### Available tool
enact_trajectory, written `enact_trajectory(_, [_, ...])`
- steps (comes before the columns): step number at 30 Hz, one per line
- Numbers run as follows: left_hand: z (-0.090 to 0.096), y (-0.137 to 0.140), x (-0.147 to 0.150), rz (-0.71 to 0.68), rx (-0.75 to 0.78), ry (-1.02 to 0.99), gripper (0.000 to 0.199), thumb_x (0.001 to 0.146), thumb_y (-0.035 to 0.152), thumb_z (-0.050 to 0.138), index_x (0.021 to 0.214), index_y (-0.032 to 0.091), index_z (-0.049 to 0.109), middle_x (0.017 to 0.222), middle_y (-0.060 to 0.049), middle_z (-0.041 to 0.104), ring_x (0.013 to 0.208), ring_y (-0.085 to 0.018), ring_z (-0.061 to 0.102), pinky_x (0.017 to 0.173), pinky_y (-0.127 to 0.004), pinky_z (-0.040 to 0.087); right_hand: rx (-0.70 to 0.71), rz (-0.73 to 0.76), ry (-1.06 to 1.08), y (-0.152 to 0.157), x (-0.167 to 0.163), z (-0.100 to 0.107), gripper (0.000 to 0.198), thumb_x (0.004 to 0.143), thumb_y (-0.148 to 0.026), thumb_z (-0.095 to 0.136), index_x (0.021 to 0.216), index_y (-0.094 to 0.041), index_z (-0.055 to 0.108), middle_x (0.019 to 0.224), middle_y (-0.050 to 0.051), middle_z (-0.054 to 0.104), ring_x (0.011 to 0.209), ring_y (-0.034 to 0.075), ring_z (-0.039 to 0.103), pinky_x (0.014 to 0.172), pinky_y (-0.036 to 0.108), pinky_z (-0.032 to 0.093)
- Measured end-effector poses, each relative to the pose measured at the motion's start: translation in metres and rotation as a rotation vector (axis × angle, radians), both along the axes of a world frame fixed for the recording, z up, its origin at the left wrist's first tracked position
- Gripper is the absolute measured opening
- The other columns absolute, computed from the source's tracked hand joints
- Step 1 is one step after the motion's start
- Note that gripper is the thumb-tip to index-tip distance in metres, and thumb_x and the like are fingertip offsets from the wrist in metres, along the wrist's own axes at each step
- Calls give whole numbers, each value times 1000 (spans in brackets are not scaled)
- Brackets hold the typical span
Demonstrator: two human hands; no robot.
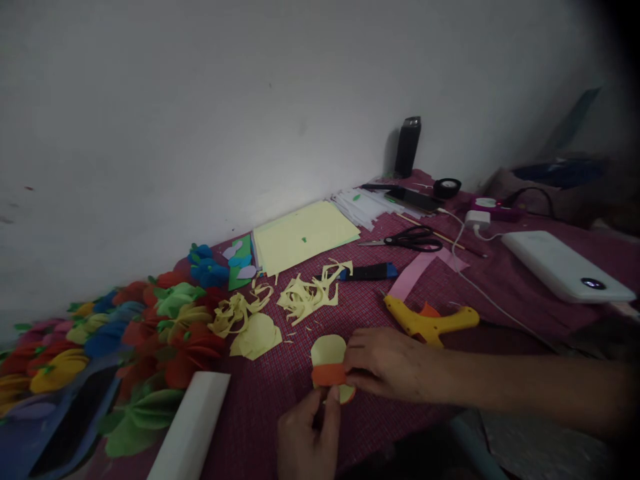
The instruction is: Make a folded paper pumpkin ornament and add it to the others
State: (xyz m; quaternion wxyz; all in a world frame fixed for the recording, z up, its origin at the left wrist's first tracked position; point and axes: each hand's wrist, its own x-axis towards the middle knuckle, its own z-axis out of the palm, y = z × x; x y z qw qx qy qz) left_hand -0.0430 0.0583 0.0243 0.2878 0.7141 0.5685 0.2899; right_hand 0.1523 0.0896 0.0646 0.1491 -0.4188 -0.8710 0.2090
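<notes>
A pale yellow rounded paper piece (pixel 327 348) lies near the table's front, with an orange paper strip (pixel 327 375) across its middle. My left hand (pixel 311 437) pinches the lower edge of the strip between thumb and finger. From the right, my right hand (pixel 383 363) has its bent fingers closed at the strip's right end; its fingertips are partly hidden. Below the strip shows more yellow paper with an orange edge. Just beyond my right hand lies a yellow hot glue gun (pixel 430 321). A stack of yellow rounded cutouts (pixel 256 337) is to the left.
Folded paper flowers (pixel 170 327) crowd the left side beside a white roll (pixel 193 427). Yellow paper scraps (pixel 310 297), a box cutter (pixel 373 271), scissors (pixel 413 239) and yellow sheets (pixel 305 237) lie further back. A white power bank (pixel 560 263), cables and a dark bottle (pixel 408 147) stand right.
</notes>
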Motion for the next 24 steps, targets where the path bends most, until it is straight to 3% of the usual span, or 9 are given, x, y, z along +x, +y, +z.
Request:
enact_trajectory(6, [7, 4, 2, 44, -249, -113, 48, 82, 55, 45, 63, 16, 64, 52, 1, 54, 45, -10, 43, 40, -20, 26, -35, -8, 49, 1, 1, -1, 15, 86, -25, 54, 92, -17, 66, 84, 4, 66, 81, 16, 59, 72, 26, 44])
enact_trajectory(12, [7, 5, 1, 31, -321, -58, 48, 82, 55, 43, 60, 16, 60, 43, 5, 38, 41, -9, 36, 41, -20, 25, -55, -19, 28, 2, 0, 3, 15, 86, -24, 54, 91, -18, 66, 84, 4, 66, 80, 16, 60, 71, 25, 43])
enact_trajectory(18, [0, 5, 0, 10, -224, 2, 45, 83, 51, 42, 55, 18, 54, 45, 5, 38, 44, -9, 38, 44, -20, 24, 63, -37, -92, 3, -5, 5, 18, 89, -23, 48, 85, -15, 64, 81, 5, 66, 75, 16, 59, 67, 27, 42])
enact_trajectory(24, [-7, -1, 1, 58, 8, 215, 37, 83, 43, 46, 54, 20, 46, 45, 5, 43, 43, -10, 42, 46, -22, 27, 124, -77, -156, 5, -6, 2, 19, 89, -22, 46, 82, -15, 63, 80, 5, 65, 73, 16, 58, 64, 27, 41])
